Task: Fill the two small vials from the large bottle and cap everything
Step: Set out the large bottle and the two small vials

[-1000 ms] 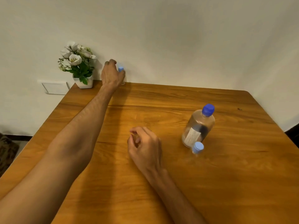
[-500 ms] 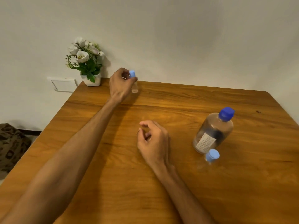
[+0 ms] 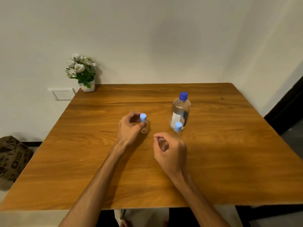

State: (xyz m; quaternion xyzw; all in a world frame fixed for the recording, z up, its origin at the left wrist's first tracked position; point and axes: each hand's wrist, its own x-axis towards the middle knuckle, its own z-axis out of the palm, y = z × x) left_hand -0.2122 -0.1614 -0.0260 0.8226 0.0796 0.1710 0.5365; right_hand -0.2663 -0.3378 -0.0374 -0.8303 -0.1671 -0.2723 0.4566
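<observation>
Setting: plain off-white wall behind a wooden bench with rounded far corners and visible grain.

Item, far left, on the floor beside the bench: a dark patterned cushion or bag; which of the two cannot be told.

Item, on the wall at left, just below bench height: a white switch plate.

Item, far left corner of the bench: a small white pot of white flowers with green leaves, close against the wall.

Item, left of centre: left hand, forearm reaching in from the lower edge. Grip: thumb and fingers closed round a small clear vial with a light blue cap, cap on, vial upright. Whether its base touches the wood cannot be told.

Item, centre, nearer the viewer: right hand, held just over the bench, fingers loosely curled inward, thumb near the fingertips. Grip: narrow, holding nothing visible.

Item, right of centre: large clear bottle, upright, dark blue cap on, white label on the near side.

Item, just in front of the large bottle: second small vial with a light blue cap, upright on the bench. Its clear body is hard to make out against the bottle behind it. It stands near the right hand's knuckles, apart from them.

Item, far right of the bench: a small dark speck on the wood.
</observation>
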